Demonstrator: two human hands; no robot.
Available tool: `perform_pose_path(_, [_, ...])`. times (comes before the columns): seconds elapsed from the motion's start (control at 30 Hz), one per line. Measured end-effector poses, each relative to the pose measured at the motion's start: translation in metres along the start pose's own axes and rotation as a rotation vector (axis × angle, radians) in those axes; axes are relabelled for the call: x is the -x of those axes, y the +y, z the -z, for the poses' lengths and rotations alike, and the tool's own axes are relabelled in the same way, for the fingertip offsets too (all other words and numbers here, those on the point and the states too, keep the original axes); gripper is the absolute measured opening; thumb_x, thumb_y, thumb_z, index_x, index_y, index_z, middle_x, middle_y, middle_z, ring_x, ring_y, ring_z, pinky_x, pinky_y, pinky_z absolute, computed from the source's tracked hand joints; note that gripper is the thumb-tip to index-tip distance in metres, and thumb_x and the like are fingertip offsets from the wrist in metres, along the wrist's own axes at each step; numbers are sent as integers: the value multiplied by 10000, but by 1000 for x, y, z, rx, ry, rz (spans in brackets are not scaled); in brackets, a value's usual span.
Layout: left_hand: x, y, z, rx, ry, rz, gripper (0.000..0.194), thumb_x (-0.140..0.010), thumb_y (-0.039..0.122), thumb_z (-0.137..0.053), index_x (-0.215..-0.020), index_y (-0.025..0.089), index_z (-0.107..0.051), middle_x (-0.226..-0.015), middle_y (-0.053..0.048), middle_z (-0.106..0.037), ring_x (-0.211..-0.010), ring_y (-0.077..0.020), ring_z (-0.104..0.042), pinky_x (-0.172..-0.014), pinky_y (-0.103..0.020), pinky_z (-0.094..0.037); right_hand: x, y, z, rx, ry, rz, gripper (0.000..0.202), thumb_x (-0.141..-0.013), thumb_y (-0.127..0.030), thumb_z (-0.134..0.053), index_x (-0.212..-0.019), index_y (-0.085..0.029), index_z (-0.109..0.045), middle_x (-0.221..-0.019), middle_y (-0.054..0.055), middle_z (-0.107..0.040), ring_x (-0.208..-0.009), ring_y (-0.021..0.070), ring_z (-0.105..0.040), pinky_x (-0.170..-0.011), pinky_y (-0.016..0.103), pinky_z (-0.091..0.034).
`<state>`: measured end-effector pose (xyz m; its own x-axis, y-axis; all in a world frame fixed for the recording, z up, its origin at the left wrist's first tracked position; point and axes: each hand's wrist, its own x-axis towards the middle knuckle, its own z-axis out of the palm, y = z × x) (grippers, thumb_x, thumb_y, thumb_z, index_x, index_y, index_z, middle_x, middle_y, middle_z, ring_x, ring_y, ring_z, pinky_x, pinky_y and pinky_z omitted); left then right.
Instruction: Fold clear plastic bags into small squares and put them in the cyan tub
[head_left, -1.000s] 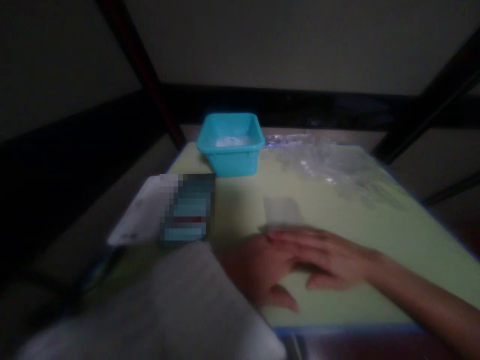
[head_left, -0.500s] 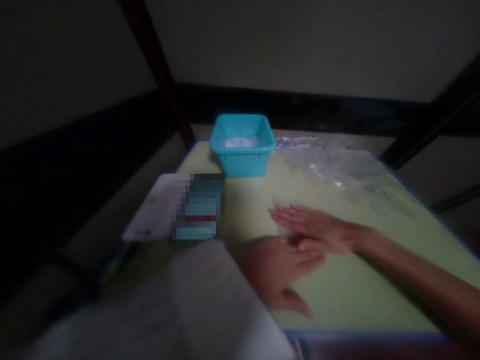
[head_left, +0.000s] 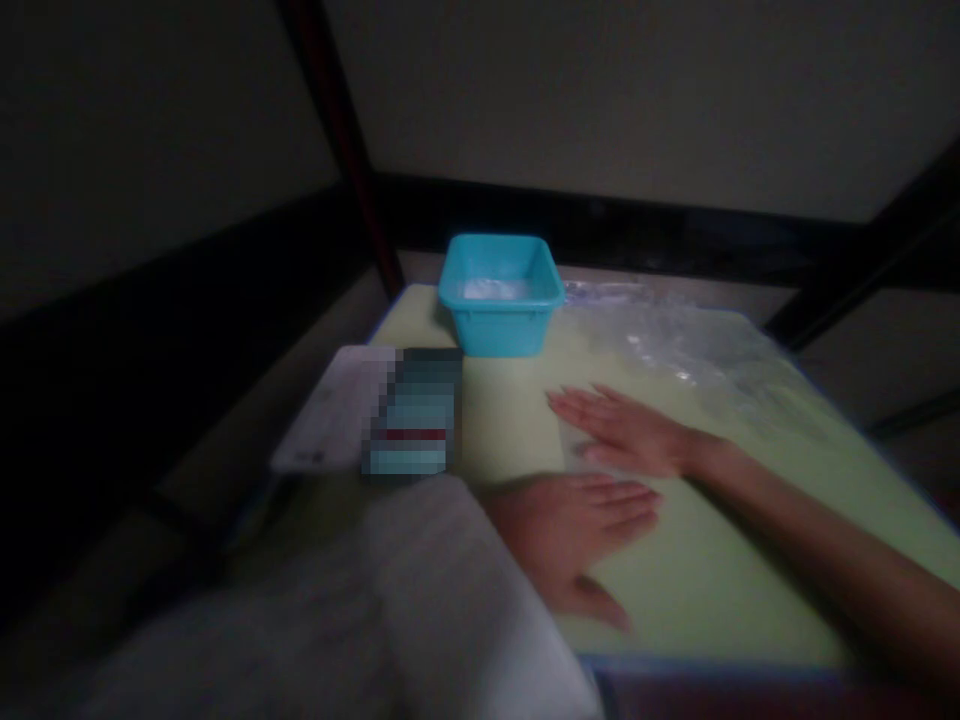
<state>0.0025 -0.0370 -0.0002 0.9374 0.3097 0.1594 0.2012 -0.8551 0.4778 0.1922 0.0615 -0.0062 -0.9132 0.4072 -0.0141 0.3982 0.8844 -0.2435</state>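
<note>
My left hand [head_left: 559, 540], coming out of a pale sleeve [head_left: 465, 590], lies palm down with its fingers stretched out and pointing right. Just beyond it, my right hand [head_left: 637, 432] rests flat, its fingers pointing left. A narrow gap shows between the two hands. Under the right hand's fingers and thumb is a thin, pale, see-through piece [head_left: 571, 450], perhaps plastic; most of it is covered. Both hands are on the yellow tabletop [head_left: 750, 590] and hold nothing that I can see.
A turquoise plastic basin [head_left: 501, 325] with something whitish inside stands at the far edge. Crumpled clear plastic [head_left: 675, 350] spreads over the back right. To the left lie a phone-like object with a blurred-out screen [head_left: 416, 415] and a flat white item [head_left: 334, 410].
My right hand has slid away from my left hand, opening a gap and uncovering more of the pale piece. The left hand stays about where it was; the view has shifted slightly.
</note>
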Motion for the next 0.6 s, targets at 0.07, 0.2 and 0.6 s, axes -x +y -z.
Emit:
perform_pose_path(0.07, [0, 0, 1, -6, -18, 7, 747, -861, 486, -481, -1389, -14, -311, -1502, -185, -240, -1407, -255, -200, -1164, -386, -167, -2, 2, 1, 9, 0, -21, 610, -961, -505, -273, -1488, -260, -88, -1539, 39, -195, -1416, 216, -136, -1142, 490, -69])
perform_pose_path(0.2, [-1, 1, 2, -30, -41, 13, 761, -853, 492, -492, -1397, -5, -301, -1512, -174, -219, -1410, -252, -189, -1164, -375, -158, -6, 8, 0, 15, 32, -49, 609, -954, -519, -282, -1484, -260, -130, -1533, 40, -210, -1415, 227, -136, -1135, 511, -99])
perform_pose_path(0.6, [-1, 0, 1, -149, 27, -22, 788, -818, 530, -541, -1352, -25, -378, -1427, -219, -387, -1333, -292, -364, -1127, -361, -249, -7, -32, 11, -221, 168, 78, 538, -981, -416, -278, -1475, -218, -202, -1504, 58, -293, -1394, 191, -224, -1158, 446, -136])
